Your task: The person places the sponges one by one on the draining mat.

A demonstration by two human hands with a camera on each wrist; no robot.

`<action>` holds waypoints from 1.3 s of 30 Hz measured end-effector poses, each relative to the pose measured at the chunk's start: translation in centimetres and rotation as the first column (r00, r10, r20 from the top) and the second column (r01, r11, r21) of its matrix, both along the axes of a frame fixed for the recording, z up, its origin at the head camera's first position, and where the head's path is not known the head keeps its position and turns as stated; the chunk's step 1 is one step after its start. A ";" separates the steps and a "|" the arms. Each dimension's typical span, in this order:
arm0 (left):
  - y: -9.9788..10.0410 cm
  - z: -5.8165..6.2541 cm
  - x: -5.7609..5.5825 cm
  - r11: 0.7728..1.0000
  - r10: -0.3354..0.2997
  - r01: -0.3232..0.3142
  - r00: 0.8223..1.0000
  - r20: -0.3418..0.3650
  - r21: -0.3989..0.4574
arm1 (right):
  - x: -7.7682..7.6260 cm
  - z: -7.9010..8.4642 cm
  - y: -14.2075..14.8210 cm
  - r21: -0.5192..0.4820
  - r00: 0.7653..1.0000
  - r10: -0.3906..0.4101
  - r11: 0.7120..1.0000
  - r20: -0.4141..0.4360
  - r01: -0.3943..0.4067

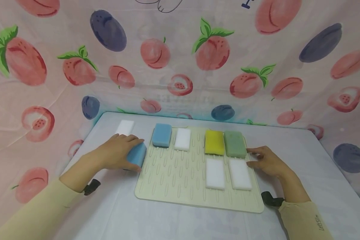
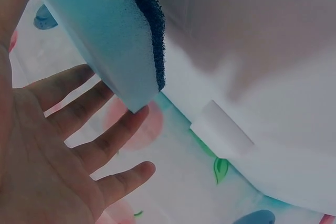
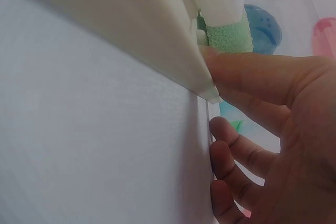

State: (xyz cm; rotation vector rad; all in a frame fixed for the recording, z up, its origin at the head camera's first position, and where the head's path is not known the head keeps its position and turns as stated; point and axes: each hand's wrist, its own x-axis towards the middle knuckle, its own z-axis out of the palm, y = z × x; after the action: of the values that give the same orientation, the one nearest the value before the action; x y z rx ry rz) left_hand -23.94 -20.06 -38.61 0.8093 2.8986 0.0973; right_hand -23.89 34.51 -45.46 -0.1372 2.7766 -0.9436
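Observation:
My left hand (image 1: 117, 151) grips a blue sponge (image 1: 137, 154) between thumb and fingers, just left of the cream ridged mat (image 1: 174, 180). In the left wrist view this sponge (image 2: 105, 35) shows a dark scouring layer, with the fingers spread along its side. My right hand (image 1: 268, 161) touches the mat's right edge with thumb and forefinger, beside a green sponge (image 1: 235, 144) and a white sponge (image 1: 240, 174). In the right wrist view the other fingers of the right hand (image 3: 283, 129) are bent near the white tabletop.
On the mat also lie another blue sponge (image 1: 162, 134), a white sponge (image 1: 182, 139), a yellow sponge (image 1: 214, 142) and a second white one (image 1: 215, 174) at front. Beyond my left hand a white block (image 1: 125, 127) rests on the table. A fruit-print cloth (image 1: 180, 60) hangs behind.

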 end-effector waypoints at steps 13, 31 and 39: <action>1.6 -0.5 0.3 1.000 -0.012 0.012 1.000 0.001 0.008 | 0.0 0.0 0.1 0.004 1.000 -0.004 1.000 0.004 0.004; 4.2 -1.0 0.6 0.999 -0.031 0.031 1.000 0.000 -0.009 | 0.0 -0.3 0.1 -0.004 1.000 0.005 1.000 -0.018 -0.005; 4.9 -1.3 0.7 0.999 -0.042 0.042 0.999 -0.008 -0.008 | 0.1 -0.3 0.0 -0.001 1.000 -0.007 1.000 -0.015 0.007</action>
State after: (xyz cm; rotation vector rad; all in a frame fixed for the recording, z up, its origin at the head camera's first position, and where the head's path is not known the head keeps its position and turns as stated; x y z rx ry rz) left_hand -23.23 -15.19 -39.96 0.8710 2.8862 0.0779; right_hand -23.81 34.56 -45.71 -0.1357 2.7916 -0.9495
